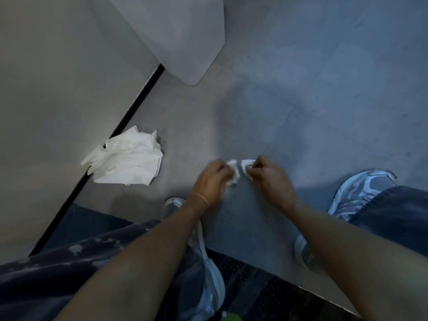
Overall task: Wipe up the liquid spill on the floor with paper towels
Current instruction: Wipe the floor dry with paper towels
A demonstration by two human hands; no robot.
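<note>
White towel scraps (246, 166), one pinched by the left hand (212, 179) and one by the right hand (272, 176), look limp and tear-prone, so bunch them; a crumpled towel (127, 158) lies well left of both.

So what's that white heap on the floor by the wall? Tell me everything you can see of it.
It is a wad of paper towels: white, thin, crumpled, several sheets loosely layered with folded corners sticking out. It lies on the grey floor, its left edge lapping over the black strip at the foot of the wall. Nothing holds it; the left hand and right hand pinch small scraps off to its right.
</note>
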